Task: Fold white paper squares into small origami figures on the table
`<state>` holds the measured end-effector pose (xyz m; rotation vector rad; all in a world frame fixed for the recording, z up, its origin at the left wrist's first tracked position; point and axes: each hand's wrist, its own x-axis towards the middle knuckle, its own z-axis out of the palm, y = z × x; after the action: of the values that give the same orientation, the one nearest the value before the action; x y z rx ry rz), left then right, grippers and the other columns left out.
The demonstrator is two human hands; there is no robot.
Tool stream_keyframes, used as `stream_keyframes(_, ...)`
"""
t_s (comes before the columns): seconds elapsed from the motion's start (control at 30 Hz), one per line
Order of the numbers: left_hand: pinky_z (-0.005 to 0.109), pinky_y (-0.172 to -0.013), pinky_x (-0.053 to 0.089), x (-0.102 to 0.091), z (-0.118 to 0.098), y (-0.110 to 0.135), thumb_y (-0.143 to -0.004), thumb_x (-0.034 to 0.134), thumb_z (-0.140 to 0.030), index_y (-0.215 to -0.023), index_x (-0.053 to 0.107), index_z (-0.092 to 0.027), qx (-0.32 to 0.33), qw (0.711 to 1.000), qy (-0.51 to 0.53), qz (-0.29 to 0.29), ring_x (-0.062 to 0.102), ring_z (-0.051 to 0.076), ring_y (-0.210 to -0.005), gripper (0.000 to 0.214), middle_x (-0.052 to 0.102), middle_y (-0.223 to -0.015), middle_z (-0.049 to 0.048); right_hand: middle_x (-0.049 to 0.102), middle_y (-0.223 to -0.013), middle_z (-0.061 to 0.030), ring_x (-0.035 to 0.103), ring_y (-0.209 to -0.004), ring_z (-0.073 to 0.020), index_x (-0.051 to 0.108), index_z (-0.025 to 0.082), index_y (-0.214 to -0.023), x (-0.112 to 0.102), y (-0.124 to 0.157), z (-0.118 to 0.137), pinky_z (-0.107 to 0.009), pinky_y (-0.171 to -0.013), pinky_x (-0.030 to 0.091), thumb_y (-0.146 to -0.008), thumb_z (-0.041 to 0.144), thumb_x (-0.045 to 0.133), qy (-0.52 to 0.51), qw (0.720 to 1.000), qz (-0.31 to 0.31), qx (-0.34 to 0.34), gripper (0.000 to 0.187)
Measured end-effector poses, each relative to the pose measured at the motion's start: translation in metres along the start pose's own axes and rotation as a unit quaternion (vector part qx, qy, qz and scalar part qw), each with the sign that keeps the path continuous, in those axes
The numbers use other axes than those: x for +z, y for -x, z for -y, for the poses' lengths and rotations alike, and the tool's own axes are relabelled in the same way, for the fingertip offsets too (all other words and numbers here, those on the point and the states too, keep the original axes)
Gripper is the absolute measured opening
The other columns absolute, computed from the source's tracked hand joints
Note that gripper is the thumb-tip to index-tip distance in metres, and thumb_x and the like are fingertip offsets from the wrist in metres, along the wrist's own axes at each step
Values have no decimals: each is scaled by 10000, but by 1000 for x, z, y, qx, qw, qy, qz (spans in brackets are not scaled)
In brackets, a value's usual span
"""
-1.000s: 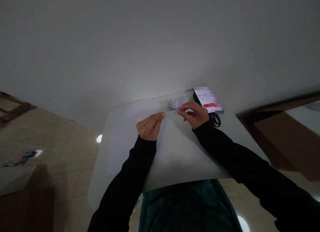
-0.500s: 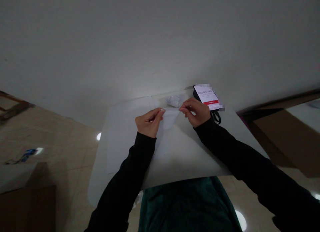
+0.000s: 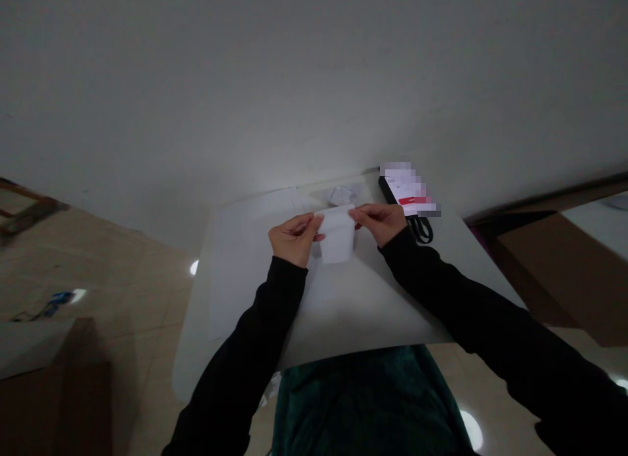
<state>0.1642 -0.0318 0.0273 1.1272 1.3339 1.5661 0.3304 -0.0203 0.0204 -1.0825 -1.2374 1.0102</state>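
Observation:
A folded white paper [image 3: 337,235] with a tapered, cup-like shape hangs between my hands above the table. My left hand [image 3: 294,239] pinches its left upper edge between thumb and fingers. My right hand [image 3: 377,222] holds its right upper edge the same way. Behind the paper lies a crumpled white paper [image 3: 341,195], which neither hand touches. Its lower end is hidden in part by the folded paper.
A large white sheet [image 3: 250,273] lies on the white table [image 3: 373,312]. A smartphone [image 3: 405,191] with a pixelated screen and a black cable [image 3: 420,230] sit at the far right. Tan tiled floor and cardboard boxes surround the table.
The white paper has opened from a thin strip into a wider, longer tapered shape hanging between my hands. My hands have stayed about the same distance apart.

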Motion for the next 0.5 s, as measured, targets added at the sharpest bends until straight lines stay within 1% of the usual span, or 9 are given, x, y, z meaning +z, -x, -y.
stream_keyframes(0.1, 274, -497, 626, 3, -1, 3, -574, 816, -381, -744, 725, -90, -21, 1000, 12, 12, 669, 152, -533, 349, 720, -682, 62, 570, -498, 15, 509, -479, -104, 632, 171, -559, 0, 2, 2, -269, -488, 472, -688, 371, 697, 27, 999, -38, -21, 246)
stream_keyframes(0.17, 272, -503, 628, 4, -2, 4, -576, 816, -371, -745, 725, -92, -24, 999, 20, 13, 667, 147, -529, 338, 720, -683, 59, 561, -501, 19, 505, -484, -104, 624, 177, -569, 2, 4, 1, -264, -488, 467, -708, 388, 680, 32, 997, -55, -44, 259)
stream_keyframes(0.23, 269, -506, 629, 4, -3, 5, -577, 818, -355, -741, 725, -94, -22, 999, 24, 12, 665, 143, -528, 322, 719, -679, 55, 582, -549, 16, 520, -509, -104, 628, 183, -613, 5, 4, 0, -263, -503, 475, -707, 398, 685, 13, 996, -62, -63, 242)
stream_keyframes(0.3, 266, -505, 628, 4, -3, 4, -578, 819, -344, -739, 725, -95, -17, 999, 26, 8, 664, 142, -525, 311, 717, -671, 51, 621, -638, 8, 553, -556, -108, 649, 191, -717, 7, 3, -2, -264, -530, 490, -679, 392, 715, -23, 995, -63, -75, 215)
stream_keyframes(0.37, 265, -505, 628, 3, -3, 3, -581, 818, -340, -740, 724, -96, -12, 999, 29, 0, 663, 141, -522, 306, 716, -667, 48, 641, -704, 1, 581, -601, -113, 654, 197, -815, 8, 2, -2, -267, -561, 503, -649, 381, 744, -49, 994, -55, -76, 263)
stream_keyframes(0.4, 264, -504, 628, 2, -3, 3, -583, 818, -341, -742, 724, -96, -9, 999, 31, -4, 664, 141, -523, 307, 716, -669, 47, 644, -710, 0, 588, -611, -115, 653, 196, -822, 8, 2, -2, -268, -568, 505, -645, 383, 748, -52, 995, -43, -71, 274)
stream_keyframes(0.5, 259, -494, 624, 1, -2, 2, -586, 816, -356, -760, 726, -98, -3, 1000, 29, -9, 663, 139, -524, 323, 717, -680, 45, 630, -644, 2, 571, -566, -113, 648, 182, -719, 5, 1, -1, -267, -543, 492, -668, 413, 726, -25, 999, 14, -44, 249)
